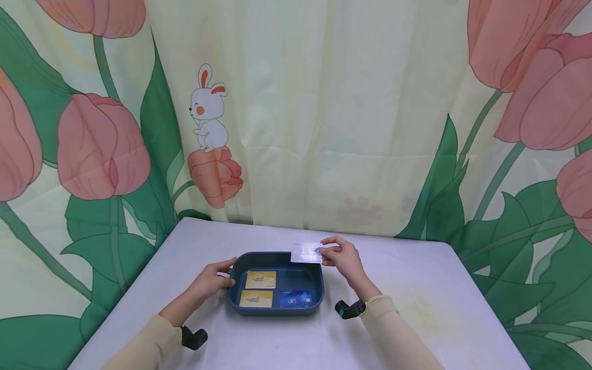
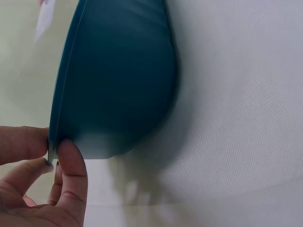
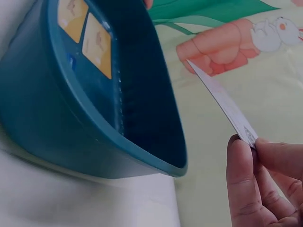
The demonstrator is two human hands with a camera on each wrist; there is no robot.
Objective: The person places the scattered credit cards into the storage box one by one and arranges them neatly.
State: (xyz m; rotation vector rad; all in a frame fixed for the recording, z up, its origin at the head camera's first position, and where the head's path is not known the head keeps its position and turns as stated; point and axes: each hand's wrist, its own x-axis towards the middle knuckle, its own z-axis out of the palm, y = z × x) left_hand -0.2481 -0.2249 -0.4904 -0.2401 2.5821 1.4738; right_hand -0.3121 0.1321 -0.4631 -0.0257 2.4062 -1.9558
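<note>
A dark teal tray (image 1: 236, 267) (image 2: 118, 80) (image 3: 57, 127) sits mid-table. Two yellow cards (image 1: 260, 279) (image 3: 97, 45) and a blue card (image 1: 295, 298) lie flat inside it. My left hand (image 1: 214, 280) (image 2: 54, 161) pinches the tray's left rim between thumb and fingers. My right hand (image 1: 339, 257) (image 3: 253, 179) pinches a white card (image 1: 306, 253) (image 3: 222, 101) by one end and holds it in the air over the tray's far right corner. The card's far tip (image 2: 45, 19) shows in the left wrist view.
The white table (image 1: 416, 288) ends at a far edge just behind the tray. A tulip-and-rabbit printed curtain (image 1: 296, 118) hangs close behind it. Black wrist mounts (image 1: 350, 309) sit on both forearms.
</note>
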